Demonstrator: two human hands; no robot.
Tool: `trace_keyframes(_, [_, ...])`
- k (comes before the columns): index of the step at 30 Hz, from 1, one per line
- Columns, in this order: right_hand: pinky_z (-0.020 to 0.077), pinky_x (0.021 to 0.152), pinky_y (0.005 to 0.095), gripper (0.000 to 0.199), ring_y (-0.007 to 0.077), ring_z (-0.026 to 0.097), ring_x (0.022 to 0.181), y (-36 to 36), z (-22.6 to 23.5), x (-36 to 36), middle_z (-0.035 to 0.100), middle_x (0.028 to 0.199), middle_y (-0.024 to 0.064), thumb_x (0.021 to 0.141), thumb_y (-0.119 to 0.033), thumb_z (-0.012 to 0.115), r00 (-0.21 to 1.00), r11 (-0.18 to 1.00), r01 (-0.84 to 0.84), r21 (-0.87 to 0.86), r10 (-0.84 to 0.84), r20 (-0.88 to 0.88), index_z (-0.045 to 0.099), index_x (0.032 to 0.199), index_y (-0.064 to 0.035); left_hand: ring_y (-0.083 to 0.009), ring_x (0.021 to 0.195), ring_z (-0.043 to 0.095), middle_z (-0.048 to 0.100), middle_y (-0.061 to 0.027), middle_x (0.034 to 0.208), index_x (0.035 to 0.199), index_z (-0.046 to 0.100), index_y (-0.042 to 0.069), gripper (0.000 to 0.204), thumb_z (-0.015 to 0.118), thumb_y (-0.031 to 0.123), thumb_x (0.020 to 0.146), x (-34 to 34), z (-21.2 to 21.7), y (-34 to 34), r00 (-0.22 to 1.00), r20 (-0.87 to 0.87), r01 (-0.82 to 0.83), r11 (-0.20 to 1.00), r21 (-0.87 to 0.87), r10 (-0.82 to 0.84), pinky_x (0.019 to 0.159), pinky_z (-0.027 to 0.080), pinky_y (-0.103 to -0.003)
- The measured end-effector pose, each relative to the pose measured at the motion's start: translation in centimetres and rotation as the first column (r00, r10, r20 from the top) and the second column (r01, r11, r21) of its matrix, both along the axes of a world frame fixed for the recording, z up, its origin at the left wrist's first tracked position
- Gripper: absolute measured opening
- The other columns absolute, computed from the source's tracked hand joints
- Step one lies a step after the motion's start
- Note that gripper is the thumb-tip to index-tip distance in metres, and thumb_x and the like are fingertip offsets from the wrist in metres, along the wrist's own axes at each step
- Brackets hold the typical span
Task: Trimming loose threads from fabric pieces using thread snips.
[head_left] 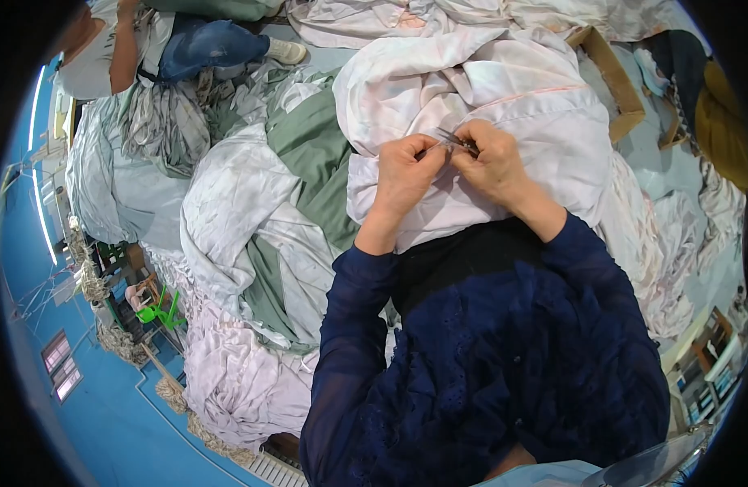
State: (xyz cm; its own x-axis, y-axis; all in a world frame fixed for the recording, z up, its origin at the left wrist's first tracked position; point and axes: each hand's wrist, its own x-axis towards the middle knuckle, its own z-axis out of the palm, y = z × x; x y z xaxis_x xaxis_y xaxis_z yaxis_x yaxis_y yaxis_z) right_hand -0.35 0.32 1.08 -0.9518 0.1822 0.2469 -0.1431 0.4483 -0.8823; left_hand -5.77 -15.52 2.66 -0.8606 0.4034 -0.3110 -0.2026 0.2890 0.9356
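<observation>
Pale white-pink fabric [536, 134] with a faint printed pattern lies bunched over my lap and in front of me. My left hand [408, 174] is closed in a pinch on an edge of it. Close beside it, almost touching, my right hand [496, 166] is closed around small dark thread snips [448, 135]. Their pointed blades reach toward the left fingertips, while most of the handle is hidden in the palm. A seam line [544, 99] runs across the cloth to the right of my hands.
Green and white cloth [313, 154] is heaped at my left, with lilac cloth [244, 377] nearer. An open cardboard box [625, 97] stands at the far right. Another person's jeans-clad leg [216, 49] and arm show at the far left. A bright green object [159, 312] sits by the left wall.
</observation>
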Motion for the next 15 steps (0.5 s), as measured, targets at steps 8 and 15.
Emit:
trace_keyframes(8, [0.0408, 0.052, 0.0273, 0.011, 0.0122, 0.049, 0.056, 1.3, -0.3, 0.0, 0.057, 0.069, 0.0068, 0.076, -0.001, 0.064, 0.995, 0.988, 0.097, -0.118, -0.096, 0.018, 0.060, 0.086, 0.0005, -0.0021, 0.056, 0.046, 0.058, 0.0038, 0.062, 0.076, 0.067, -0.004, 0.016, 0.066, 0.011, 0.082, 0.0, 0.4, -0.2, 0.997, 0.074, -0.023, 0.999, 0.039, 0.020, 0.050, 0.036, -0.020])
trace_keyframes(15, [0.0382, 0.053, 0.0225, 0.014, 0.0048, 0.045, 0.060, 2.0, 0.5, 0.4, 0.056, 0.073, -0.0003, 0.082, -0.007, 0.069, 0.989, 0.977, 0.084, -0.197, -0.058, 0.133, 0.062, 0.091, -0.0003, -0.0016, 0.056, 0.044, 0.056, 0.0054, 0.063, 0.077, 0.067, -0.004, 0.015, 0.066, 0.010, 0.083, 0.0, 0.4, -0.2, 0.996, 0.086, -0.016, 0.998, 0.056, 0.011, 0.049, 0.033, -0.020])
